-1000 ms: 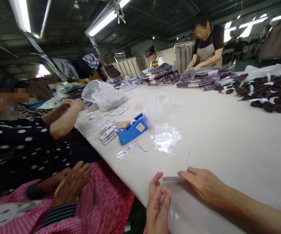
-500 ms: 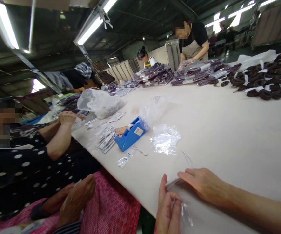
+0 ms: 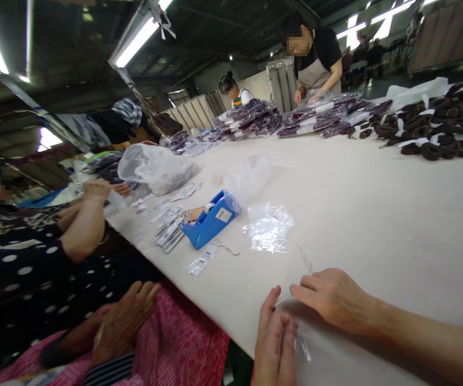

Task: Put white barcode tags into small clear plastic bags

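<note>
One bag (image 3: 304,347) in left hand (image 3: 275,346); contents unclear

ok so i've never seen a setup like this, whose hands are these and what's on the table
There is no machine here: a camera worn on a person's head looks forward and down. The left hand and right hand, both bare, are the wearer's. The left holds clear plastic; the right is beside it, but what it pinches is hidden. On the pale table are a blue tape dispenser, printed tags, flat clear packets and a crumpled translucent bag. Farther back are plastic-wrapped dark bundles. The hands at left are co-workers'.
</note>
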The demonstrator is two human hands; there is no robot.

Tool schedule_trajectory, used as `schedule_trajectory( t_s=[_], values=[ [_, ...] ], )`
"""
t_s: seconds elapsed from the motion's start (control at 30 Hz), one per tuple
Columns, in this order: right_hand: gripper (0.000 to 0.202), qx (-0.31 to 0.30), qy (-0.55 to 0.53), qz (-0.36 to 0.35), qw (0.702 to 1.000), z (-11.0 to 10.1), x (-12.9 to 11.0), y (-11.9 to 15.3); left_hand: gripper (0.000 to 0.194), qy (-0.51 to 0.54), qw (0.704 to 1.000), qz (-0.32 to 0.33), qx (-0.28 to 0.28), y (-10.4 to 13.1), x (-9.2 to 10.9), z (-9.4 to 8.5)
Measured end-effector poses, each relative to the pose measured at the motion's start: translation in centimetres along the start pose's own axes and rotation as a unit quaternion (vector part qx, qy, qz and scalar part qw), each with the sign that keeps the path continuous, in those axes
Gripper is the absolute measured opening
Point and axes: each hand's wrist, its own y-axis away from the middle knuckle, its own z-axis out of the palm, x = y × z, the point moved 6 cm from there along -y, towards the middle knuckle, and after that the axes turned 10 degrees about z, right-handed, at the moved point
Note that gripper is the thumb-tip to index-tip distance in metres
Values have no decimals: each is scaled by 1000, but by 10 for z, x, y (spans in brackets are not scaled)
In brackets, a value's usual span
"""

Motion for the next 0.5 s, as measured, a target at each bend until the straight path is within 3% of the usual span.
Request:
schedule_trajectory(
  t_s=[0.27,0.4,0.5],
  values=[
    [13,-13,20,-17,1000,7,2,1,19,-20,996,84,-35,-10,0,-8],
    [15,-31,-57,27,998,4,13,-3,17,47,999,-1,-16,-13,-4,-19],
    [24,-30,-193,81,977,-16,26,-4,17,150,983,-100,37,-11,-7,-28]
  ],
)
